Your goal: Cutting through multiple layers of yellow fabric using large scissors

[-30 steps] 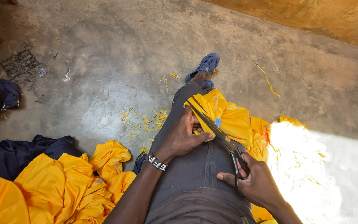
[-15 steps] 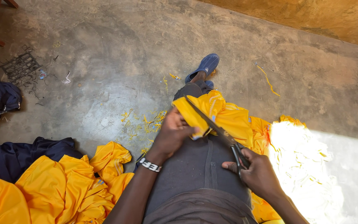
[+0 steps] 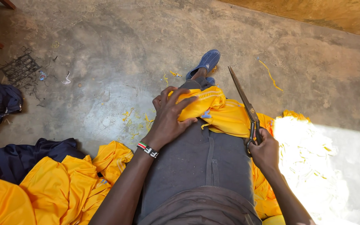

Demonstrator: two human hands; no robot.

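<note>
Currently, taking the grey-trousered thigh (image 3: 196, 166) as the landmark:
Left hand: the left hand (image 3: 169, 118) is lying on the thigh's upper left, fingers spread and curling over a fold of the yellow garment (image 3: 219, 110), pinning it.
Right hand: the right hand (image 3: 265, 150) is gripping the handles of the scissors (image 3: 246, 106) just right of the thigh; blades are pressed together, pointing away.
Garment: it is draping across the thigh near the knee.
Doing it well: probably keeping the fold taut, fingertips clear of the blades.
Floor: yellow scraps (image 3: 136, 121) are lying left of the thigh.
</note>
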